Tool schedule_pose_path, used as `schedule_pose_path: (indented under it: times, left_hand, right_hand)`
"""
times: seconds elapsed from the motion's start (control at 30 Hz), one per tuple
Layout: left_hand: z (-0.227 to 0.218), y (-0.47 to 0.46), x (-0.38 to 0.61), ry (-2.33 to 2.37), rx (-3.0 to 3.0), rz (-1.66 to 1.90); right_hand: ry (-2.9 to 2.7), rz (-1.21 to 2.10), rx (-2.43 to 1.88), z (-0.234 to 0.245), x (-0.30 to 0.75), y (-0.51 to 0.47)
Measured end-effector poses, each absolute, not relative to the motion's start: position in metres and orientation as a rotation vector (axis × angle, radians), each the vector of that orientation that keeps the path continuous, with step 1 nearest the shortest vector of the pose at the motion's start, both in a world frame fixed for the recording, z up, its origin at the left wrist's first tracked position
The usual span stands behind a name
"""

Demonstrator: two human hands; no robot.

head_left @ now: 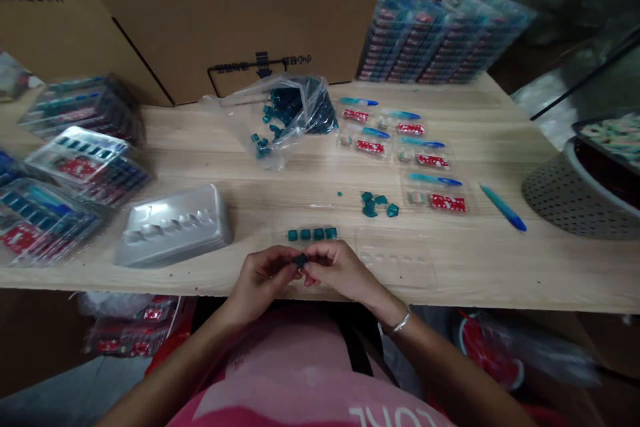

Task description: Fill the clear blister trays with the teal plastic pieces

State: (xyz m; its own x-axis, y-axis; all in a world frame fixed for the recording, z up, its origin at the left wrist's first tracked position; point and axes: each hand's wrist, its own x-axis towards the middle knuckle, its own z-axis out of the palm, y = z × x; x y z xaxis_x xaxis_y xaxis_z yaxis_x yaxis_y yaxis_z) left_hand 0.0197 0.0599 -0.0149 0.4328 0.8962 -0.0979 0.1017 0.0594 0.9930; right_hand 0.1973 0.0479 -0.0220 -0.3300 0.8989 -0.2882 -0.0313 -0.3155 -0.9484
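Note:
My left hand [267,273] and my right hand [335,268] meet over the table's front edge, fingertips pinched on one small dark teal cube [300,260]. Just beyond them, a row of several teal cubes [319,233] sits in a clear plastic tray, partly covered by my hands. To the right of my right hand lies another clear tray [400,257] with moulded hollows. A small cluster of loose teal pieces [370,205] rests behind it. An open clear bag [290,117] spills more teal cubes toward me.
Stacked clear trays [175,227] and filled packs [80,167] stand on the left. Packs with pens and red wrapped pieces [433,160] lie at right, near a loose blue pen [503,207] and a grey perforated basket [580,187]. Cardboard boxes [225,13] line the back.

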Motion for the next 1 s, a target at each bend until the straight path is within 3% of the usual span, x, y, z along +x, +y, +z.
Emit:
schedule_pose_path:
  times: [0.23, 0.47, 0.7, 1.0]
  left_hand:
    - [-0.011, 0.059, 0.017, 1.036, 1.853, 0.904]
    - [-0.016, 0.057, 0.027, 1.205, 1.594, 1.057]
    - [-0.017, 0.046, 0.030, 1.158, 1.989, 1.193]
    - [-0.019, 0.043, 0.026, 1.158, 2.087, 1.076]
  right_hand:
    - [-1.552, 1.408, -1.274, -0.009, 0.193, 0.043]
    - [-1.930, 0.692, -1.549, -0.003, 0.179, 0.034]
    - [-1.749, 0.738, -1.398, -0.023, 0.178, 0.033]
    - [-1.878, 0.801, -1.279, -0.034, 0.184, 0.030]
